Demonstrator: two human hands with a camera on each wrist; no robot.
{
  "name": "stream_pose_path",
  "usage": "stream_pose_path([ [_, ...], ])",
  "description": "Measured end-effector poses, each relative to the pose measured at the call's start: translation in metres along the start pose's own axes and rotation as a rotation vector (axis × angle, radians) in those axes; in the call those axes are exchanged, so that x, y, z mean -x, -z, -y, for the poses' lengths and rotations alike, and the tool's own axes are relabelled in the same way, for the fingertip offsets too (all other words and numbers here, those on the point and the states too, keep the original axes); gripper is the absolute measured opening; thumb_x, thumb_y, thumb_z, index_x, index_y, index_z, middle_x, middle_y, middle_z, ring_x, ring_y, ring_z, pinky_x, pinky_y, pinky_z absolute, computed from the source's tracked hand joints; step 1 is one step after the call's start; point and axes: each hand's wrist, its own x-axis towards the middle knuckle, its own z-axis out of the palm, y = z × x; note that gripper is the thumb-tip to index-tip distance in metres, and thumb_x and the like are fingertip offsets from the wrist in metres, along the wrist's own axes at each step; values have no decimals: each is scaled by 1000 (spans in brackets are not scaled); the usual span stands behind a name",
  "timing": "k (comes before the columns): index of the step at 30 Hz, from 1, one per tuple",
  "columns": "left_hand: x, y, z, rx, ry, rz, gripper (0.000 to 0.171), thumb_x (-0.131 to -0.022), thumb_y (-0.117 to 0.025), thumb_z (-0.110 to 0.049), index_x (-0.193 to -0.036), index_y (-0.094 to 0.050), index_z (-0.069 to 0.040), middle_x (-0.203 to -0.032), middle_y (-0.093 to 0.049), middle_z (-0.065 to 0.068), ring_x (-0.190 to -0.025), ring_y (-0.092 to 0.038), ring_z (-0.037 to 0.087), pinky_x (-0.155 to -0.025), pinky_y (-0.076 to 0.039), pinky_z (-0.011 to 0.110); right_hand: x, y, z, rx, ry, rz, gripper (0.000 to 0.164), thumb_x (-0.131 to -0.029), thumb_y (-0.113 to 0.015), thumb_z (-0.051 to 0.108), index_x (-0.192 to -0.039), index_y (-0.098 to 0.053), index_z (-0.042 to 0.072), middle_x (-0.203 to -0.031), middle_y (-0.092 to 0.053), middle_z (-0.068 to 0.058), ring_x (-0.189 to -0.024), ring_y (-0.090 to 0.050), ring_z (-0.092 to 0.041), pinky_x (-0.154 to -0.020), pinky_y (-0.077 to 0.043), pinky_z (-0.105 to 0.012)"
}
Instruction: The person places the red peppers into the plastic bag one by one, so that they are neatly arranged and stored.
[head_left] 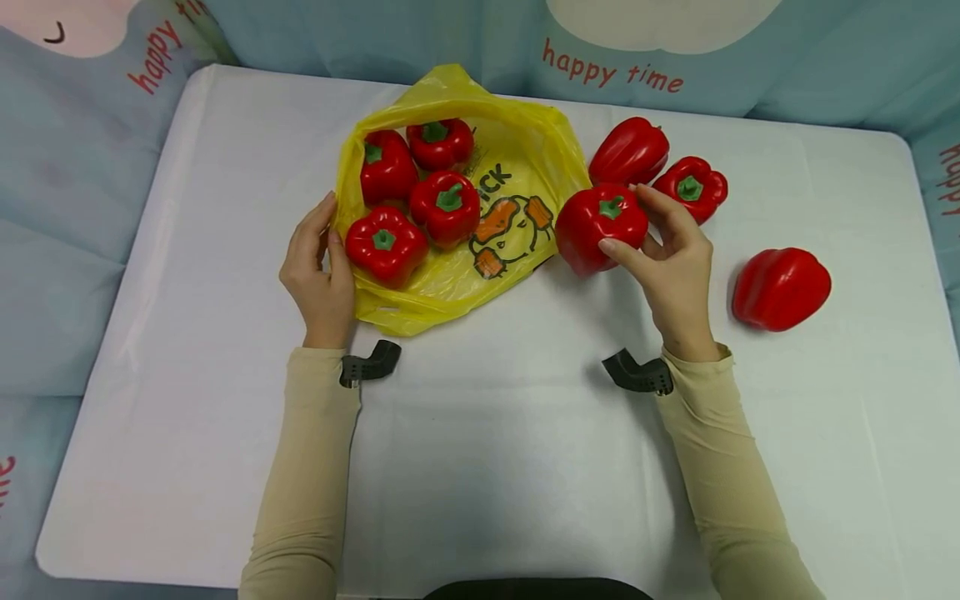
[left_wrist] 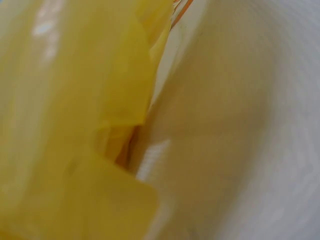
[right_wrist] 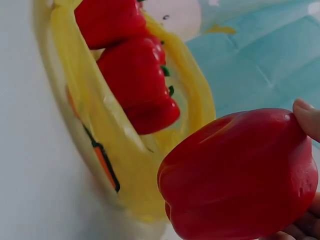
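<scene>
A yellow plastic bag [head_left: 517,167] lies open on the white table [head_left: 480,433] with several red bell peppers [head_left: 420,192] inside it. My left hand [head_left: 318,267] grips the bag's left edge, thumb on the plastic beside a pepper [head_left: 385,244]. My right hand [head_left: 671,250] holds another red pepper [head_left: 600,225] just right of the bag's mouth, fingers curled around it. In the right wrist view that pepper [right_wrist: 240,175] fills the lower right, with the bag [right_wrist: 125,145] and its peppers behind. The left wrist view shows only blurred yellow plastic [left_wrist: 75,120].
Three more red peppers lie loose on the table: two behind my right hand [head_left: 630,150] [head_left: 693,187], one to its right [head_left: 780,287]. A blue "happy time" cloth [head_left: 615,67] surrounds the table.
</scene>
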Motion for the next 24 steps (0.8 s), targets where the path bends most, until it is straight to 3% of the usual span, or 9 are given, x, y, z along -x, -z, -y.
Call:
stream_pose_path([
  [24,0,1,7,7,-3,9,26,-94,-52,3,-116,-64,2,-120,-64,7,-114,-57,14,-97,-48,31,-43,-45,-3,-119,1,43,59,-77,-72,-6,-131,-51,-2,-133,-50,-12,-124,-44,-21,-100,-45,-32],
])
